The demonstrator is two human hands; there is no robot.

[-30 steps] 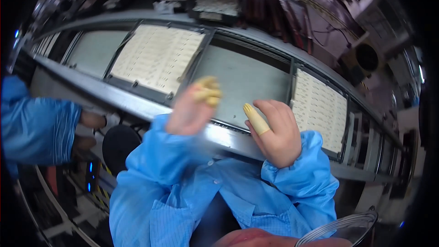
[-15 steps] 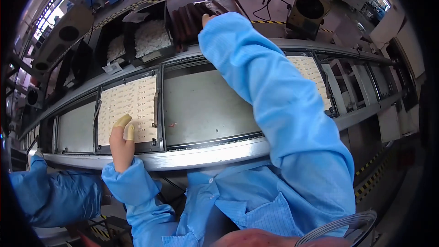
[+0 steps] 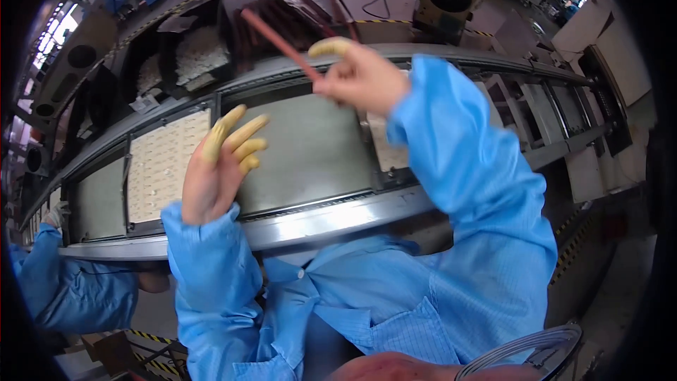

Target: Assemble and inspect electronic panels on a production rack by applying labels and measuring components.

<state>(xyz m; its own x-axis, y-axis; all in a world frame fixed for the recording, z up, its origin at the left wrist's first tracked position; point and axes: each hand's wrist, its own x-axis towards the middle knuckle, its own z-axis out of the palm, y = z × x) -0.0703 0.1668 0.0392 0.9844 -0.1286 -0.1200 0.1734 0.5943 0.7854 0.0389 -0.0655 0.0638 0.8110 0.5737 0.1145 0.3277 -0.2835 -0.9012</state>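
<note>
My right hand (image 3: 363, 79), raised over the line, pinches one end of a long, thin red strip or tube (image 3: 276, 39). The piece slants up and away to the left. Open above the edge of a framed pale panel (image 3: 161, 162) is my left hand (image 3: 220, 169), with yellow finger covers on its spread fingers. The panel carries rows of small marks and parts and lies in a dark frame on the conveyor. A second pale panel (image 3: 389, 152) sits farther right, partly hidden by my right arm.
A dark tray (image 3: 338, 1) with several similar dark red pieces stands behind the rail. Bins of small white parts (image 3: 201, 56) are left of it. The metal rail (image 3: 331, 224) runs along the front. At far left, a co-worker's blue sleeve (image 3: 77, 289) reaches toward the line.
My right hand has come back from the tray with a red piece. My left hand has lifted off the panel and moved right, fingers spreading. The view has shifted slightly.
</note>
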